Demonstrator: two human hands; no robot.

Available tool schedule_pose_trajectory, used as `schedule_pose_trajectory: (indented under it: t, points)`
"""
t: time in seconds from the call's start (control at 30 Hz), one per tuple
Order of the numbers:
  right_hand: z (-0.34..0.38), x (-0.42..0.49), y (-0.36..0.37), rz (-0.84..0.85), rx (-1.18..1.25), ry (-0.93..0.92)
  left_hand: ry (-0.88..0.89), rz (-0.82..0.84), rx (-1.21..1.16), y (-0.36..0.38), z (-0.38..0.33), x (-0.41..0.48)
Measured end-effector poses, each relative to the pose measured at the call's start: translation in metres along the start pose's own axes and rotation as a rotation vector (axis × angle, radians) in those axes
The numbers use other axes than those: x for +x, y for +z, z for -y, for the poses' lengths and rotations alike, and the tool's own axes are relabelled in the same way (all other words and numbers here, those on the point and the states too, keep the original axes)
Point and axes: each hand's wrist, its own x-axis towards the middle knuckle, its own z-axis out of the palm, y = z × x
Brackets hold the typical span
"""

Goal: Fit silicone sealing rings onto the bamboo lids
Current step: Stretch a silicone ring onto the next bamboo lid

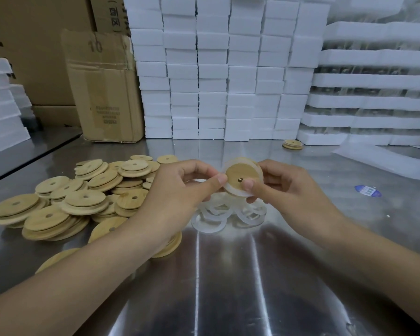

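bamboo lid (237,175) | face toward you, midway between grips | your left grip (177,190), right grip (286,187) both pinch its ringed rim

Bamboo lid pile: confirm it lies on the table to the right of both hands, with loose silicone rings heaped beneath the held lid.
Wrong side. The head view shows the bamboo lid pile left of the left hand and right hand, not right of them. The rest stands: loose silicone rings lie on the table beneath the held lid.
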Motion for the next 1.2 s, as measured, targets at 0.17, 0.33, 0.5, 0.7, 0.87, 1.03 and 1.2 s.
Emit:
schedule_pose_trajectory:
  t: [0.17, 0.33, 0.5, 0.7, 0.87, 1.03, 1.2]
  points:
    - [0.008, 0.002, -0.005, -0.008, 0.052, 0.034, -0.054, 0.089, -0.129, -0.006, -0.007, 0.002]
    - [0.006, 0.001, -0.003, -0.012, 0.110, 0.097, 0.003, 0.138, 0.003, -0.010, -0.008, 0.005]
    - [0.004, 0.001, -0.004, 0.006, 0.057, 0.077, 0.028, 0.172, 0.084, -0.013, -0.006, 0.007]
    - [-0.001, 0.000, -0.002, 0.005, 0.045, 0.027, 0.020, 0.171, 0.076, -0.009, 0.005, 0.007]
    - [-0.004, 0.000, -0.001, 0.008, 0.040, 0.018, 0.085, 0.216, 0.225, -0.013, 0.010, 0.010]
    - [-0.001, 0.000, -0.002, -0.004, 0.043, 0.040, 0.183, 0.296, 0.306, -0.019, 0.002, 0.009]
    - [0.000, 0.000, -0.002, -0.010, 0.092, 0.102, 0.210, 0.285, 0.343, -0.020, -0.004, 0.008]
